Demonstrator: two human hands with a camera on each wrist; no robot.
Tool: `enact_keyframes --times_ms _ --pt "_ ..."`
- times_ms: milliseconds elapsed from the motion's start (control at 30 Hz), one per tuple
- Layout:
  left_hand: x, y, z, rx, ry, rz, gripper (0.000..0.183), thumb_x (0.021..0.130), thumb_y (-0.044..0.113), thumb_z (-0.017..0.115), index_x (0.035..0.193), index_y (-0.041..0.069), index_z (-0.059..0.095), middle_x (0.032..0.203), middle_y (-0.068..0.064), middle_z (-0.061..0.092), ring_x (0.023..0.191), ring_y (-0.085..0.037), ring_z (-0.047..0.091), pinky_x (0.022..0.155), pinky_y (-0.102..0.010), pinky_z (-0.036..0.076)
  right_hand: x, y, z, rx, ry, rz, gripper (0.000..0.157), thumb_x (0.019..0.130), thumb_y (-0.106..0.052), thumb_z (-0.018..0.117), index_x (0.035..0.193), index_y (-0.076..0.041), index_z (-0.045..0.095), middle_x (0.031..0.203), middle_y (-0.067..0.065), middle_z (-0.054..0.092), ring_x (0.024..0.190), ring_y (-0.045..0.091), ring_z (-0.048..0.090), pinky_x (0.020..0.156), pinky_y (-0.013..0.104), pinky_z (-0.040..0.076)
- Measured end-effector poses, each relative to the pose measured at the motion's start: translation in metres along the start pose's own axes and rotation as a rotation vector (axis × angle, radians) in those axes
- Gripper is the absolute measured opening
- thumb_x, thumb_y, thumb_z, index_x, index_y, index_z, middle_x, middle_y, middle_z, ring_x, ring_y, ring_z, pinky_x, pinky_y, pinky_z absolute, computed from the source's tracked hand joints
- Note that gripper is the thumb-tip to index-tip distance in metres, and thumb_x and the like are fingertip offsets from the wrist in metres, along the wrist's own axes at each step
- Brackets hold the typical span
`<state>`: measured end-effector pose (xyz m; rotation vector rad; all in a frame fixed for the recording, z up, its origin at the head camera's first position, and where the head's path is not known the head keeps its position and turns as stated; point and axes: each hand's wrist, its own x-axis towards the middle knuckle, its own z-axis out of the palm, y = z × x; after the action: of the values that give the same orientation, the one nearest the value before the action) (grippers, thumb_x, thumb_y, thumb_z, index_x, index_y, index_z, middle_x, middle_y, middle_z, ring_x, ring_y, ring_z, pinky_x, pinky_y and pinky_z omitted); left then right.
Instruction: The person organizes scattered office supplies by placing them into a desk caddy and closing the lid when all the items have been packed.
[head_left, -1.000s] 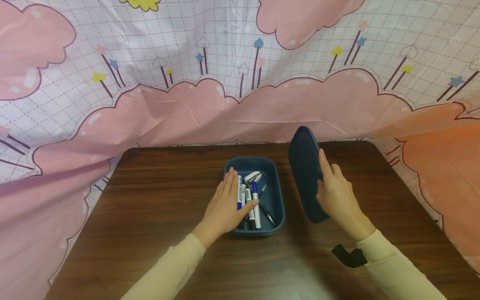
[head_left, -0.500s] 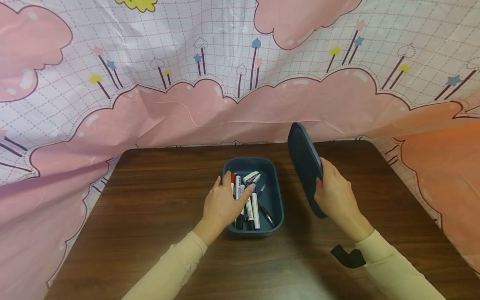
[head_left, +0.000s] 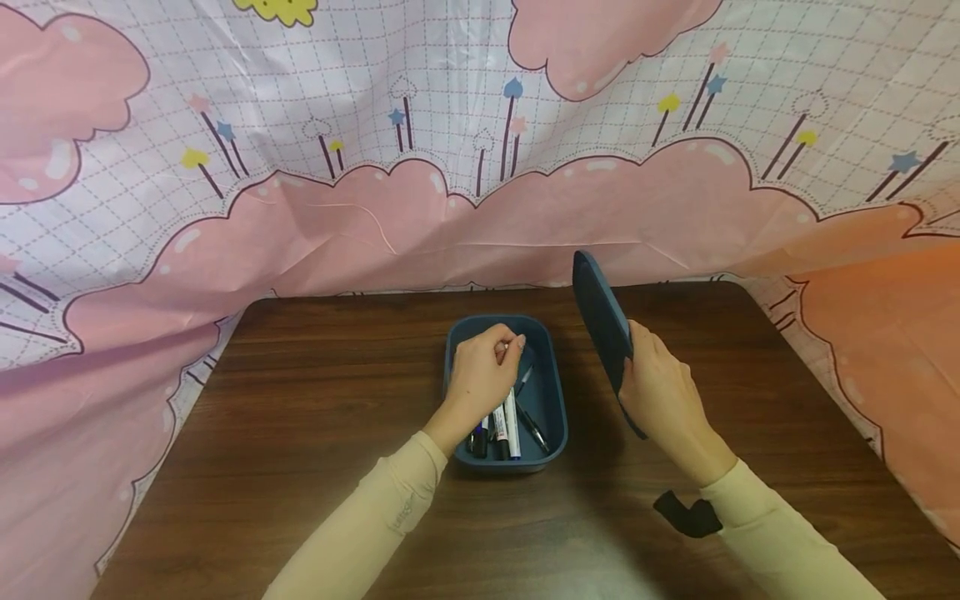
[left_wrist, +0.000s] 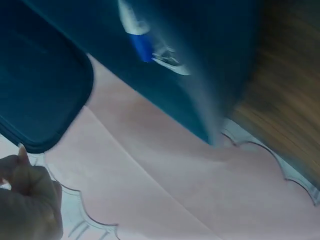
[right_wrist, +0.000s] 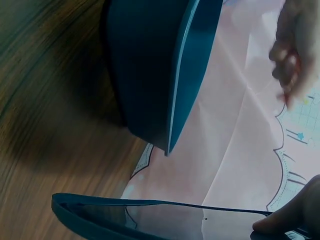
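A dark blue box [head_left: 557, 400] holds white markers [head_left: 512, 425], a black pen [head_left: 534, 432] and a thin pen. My left hand [head_left: 482, 379] is over its left side, fingers curled and thumb tip close to the forefinger. Reddish bits show by those fingers in the right wrist view, too blurred to tell whether they hold something. The left wrist view shows a white stapler [left_wrist: 171, 64] and a blue-ended marker [left_wrist: 141, 45] inside the box. My right hand [head_left: 667, 392] grips the edge of the box's dark blue lid [head_left: 603, 321], held tilted, nearly upright, right of the box.
The box stands on a dark wooden table [head_left: 337, 383]. A pink and white printed cloth [head_left: 525, 217] hangs behind it. A black strap [head_left: 686, 514] shows beside the right sleeve.
My left hand, flat over the box's left side at first, has curled its fingers and moved right and up across the markers. The lid has turned more edge-on and shifted slightly left.
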<state>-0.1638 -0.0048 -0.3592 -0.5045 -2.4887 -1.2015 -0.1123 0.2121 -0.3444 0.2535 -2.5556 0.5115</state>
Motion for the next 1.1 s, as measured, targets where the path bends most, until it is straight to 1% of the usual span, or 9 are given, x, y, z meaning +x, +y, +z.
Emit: enact_keyframes --times_ms 167,267,333,433,533,667,867,967,1100 --pt "0.006 0.02 0.01 -0.019 0.001 -0.004 0.018 0.096 0.024 0.059 0.087 0.011 0.068 0.051 0.006 0.038 0.043 -0.004 0.035 0.043 -0.017 0.025 0.001 -0.006 0.004 -0.008 -0.002 -0.012 0.046 0.081 0.01 0.058 0.126 0.01 0.046 0.098 0.03 0.062 0.076 0.043 0.066 0.057 0.055 0.053" --pt "0.008 0.03 0.016 -0.019 -0.006 -0.02 0.018 0.096 0.026 0.059 0.088 0.013 0.068 0.054 0.005 0.046 0.045 -0.005 0.039 0.044 -0.017 0.027 0.001 -0.009 0.005 0.001 -0.004 -0.001 0.046 0.081 0.011 0.058 0.126 0.008 0.046 0.096 0.029 0.062 0.07 0.041 0.065 0.054 0.054 0.053" --pt "0.009 0.037 0.019 -0.037 -0.025 -0.042 0.018 0.096 0.029 0.058 0.089 0.015 0.069 0.059 0.006 0.056 0.048 -0.003 0.044 0.046 -0.017 0.031 0.001 -0.01 0.005 0.005 -0.002 0.003 0.046 0.081 0.012 0.058 0.126 0.008 0.047 0.095 0.029 0.062 0.066 0.04 0.064 0.051 0.052 0.053" --pt "0.011 0.045 0.026 -0.117 -0.05 -0.082 0.019 0.096 0.031 0.059 0.091 0.017 0.071 0.072 0.006 0.072 0.056 -0.002 0.059 0.049 -0.017 0.038 0.002 -0.013 0.006 -0.005 -0.003 0.003 0.044 0.081 0.01 0.06 0.124 0.007 0.049 0.09 0.026 0.062 0.057 0.036 0.06 0.048 0.049 0.051" --pt "0.014 0.051 0.032 -0.224 -0.058 -0.1 0.021 0.096 0.029 0.06 0.097 0.014 0.075 0.083 0.001 0.077 0.07 -0.004 0.071 0.054 -0.014 0.047 0.003 -0.016 0.007 -0.024 -0.001 -0.003 0.041 0.082 0.005 0.065 0.12 0.007 0.051 0.085 0.023 0.061 0.052 0.033 0.056 0.047 0.048 0.048" --pt "0.016 0.056 0.038 -0.344 -0.061 -0.115 0.027 0.094 0.026 0.063 0.107 0.005 0.074 0.094 -0.008 0.076 0.082 -0.012 0.074 0.063 -0.014 0.055 0.003 -0.018 0.009 -0.029 -0.003 -0.004 0.04 0.084 -0.001 0.068 0.119 0.006 0.052 0.081 0.021 0.059 0.05 0.031 0.054 0.045 0.047 0.047" --pt "0.017 0.059 0.038 -0.456 -0.077 -0.182 0.044 0.09 0.032 0.068 0.126 0.007 0.064 0.109 -0.012 0.073 0.09 -0.018 0.073 0.071 -0.022 0.058 0.002 -0.019 0.01 -0.05 -0.005 -0.028 0.043 0.083 -0.004 0.071 0.12 0.009 0.052 0.076 0.019 0.056 0.044 0.023 0.045 0.039 0.037 0.041" --pt "0.018 0.061 0.038 -0.475 -0.09 -0.201 0.052 0.089 0.031 0.07 0.135 0.009 0.057 0.113 -0.013 0.071 0.092 -0.019 0.073 0.07 -0.023 0.058 0.001 -0.019 0.011 -0.057 -0.014 -0.032 0.043 0.082 -0.001 0.071 0.119 0.009 0.052 0.073 0.017 0.054 0.042 0.02 0.042 0.038 0.032 0.038" --pt "0.018 0.063 0.038 -0.456 -0.078 -0.198 0.059 0.089 0.027 0.07 0.141 0.011 0.049 0.114 -0.013 0.071 0.092 -0.019 0.073 0.069 -0.022 0.058 0.0 -0.02 0.011 -0.057 -0.013 -0.029 0.047 0.08 0.003 0.07 0.123 0.008 0.051 0.08 0.02 0.059 0.045 0.023 0.048 0.039 0.036 0.042"
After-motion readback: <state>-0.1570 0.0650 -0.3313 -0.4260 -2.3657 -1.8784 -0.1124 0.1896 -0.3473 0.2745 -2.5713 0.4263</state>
